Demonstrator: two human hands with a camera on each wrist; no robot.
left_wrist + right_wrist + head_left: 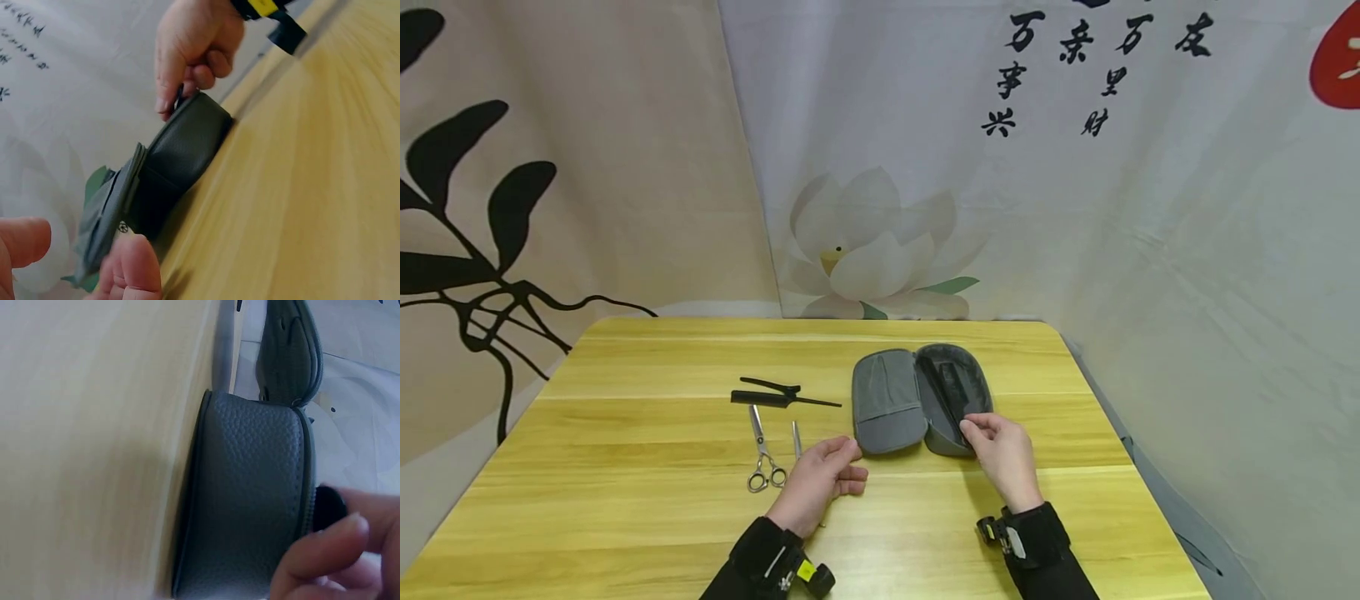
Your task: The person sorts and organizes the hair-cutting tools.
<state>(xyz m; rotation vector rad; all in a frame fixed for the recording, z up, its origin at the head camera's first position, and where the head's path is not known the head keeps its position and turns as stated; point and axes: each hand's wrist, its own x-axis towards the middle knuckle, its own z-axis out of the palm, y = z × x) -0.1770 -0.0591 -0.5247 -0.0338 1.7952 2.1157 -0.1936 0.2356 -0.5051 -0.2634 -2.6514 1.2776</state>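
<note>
An unzipped grey case (891,429) lies spread on the table, its left flap showing a pocket and its deeper right half holding long black items (953,387). My right hand (1006,460) is at the near right rim of the deeper half. Between its thumb and fingers it pinches a black item with a rounded end (328,507); its full shape is hidden. The left hand (822,483) is beside the near left corner of the flap, thumb and fingers apart, with nothing between them. Whether it touches the flap I cannot tell.
Left of the case lie a black comb (760,398) with a thin tail and an arm, and silver scissors (761,442). Another slim metal tool (797,437) is partly hidden behind the left hand. A printed cloth (880,250) hangs behind the wooden table (625,433).
</note>
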